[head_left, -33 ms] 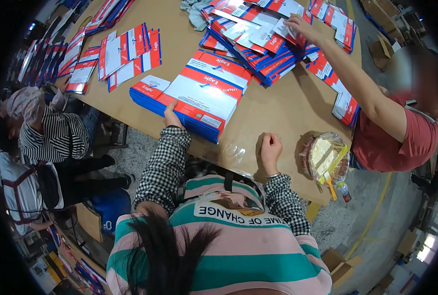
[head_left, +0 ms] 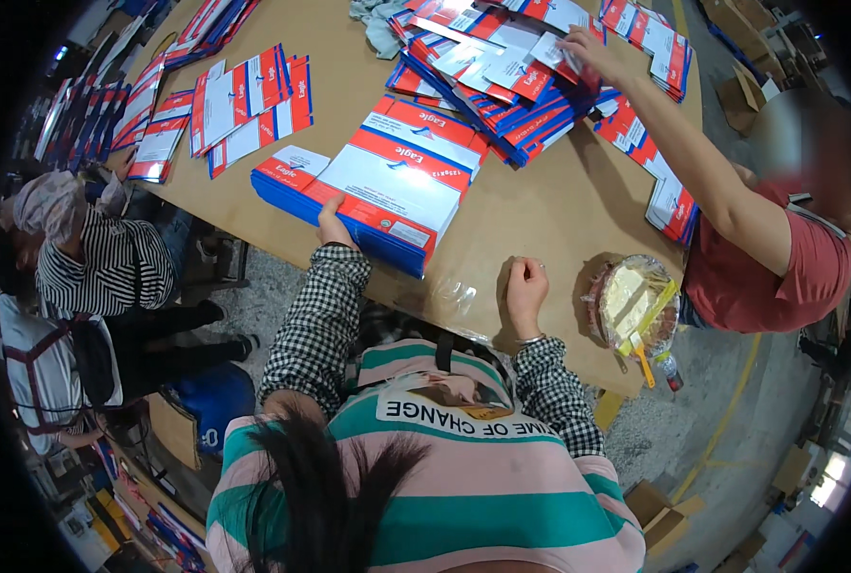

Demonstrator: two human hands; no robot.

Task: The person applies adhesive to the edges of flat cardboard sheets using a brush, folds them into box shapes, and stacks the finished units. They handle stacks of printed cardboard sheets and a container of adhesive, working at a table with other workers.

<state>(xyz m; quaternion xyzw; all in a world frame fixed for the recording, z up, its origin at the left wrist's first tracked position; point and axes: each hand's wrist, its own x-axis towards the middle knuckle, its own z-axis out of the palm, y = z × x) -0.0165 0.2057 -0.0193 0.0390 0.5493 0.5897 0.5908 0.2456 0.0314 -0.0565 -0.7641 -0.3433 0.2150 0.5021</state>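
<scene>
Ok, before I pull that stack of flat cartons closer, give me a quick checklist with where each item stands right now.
1. Left hand on the stack of flat cartons: ok, fingers rest on its near edge.
2. Right hand free: ok, it lies closed on the bare table, holding nothing.
3. Table between stack and body: not ok, a clear plastic wrap lies at the edge.
4. Co-worker's arm: ok, it reaches to the far pile, apart from the stack.
5. Wrapped bundle at right: ok, off to the side.
6. Stack squared up: cannot tell.
</scene>
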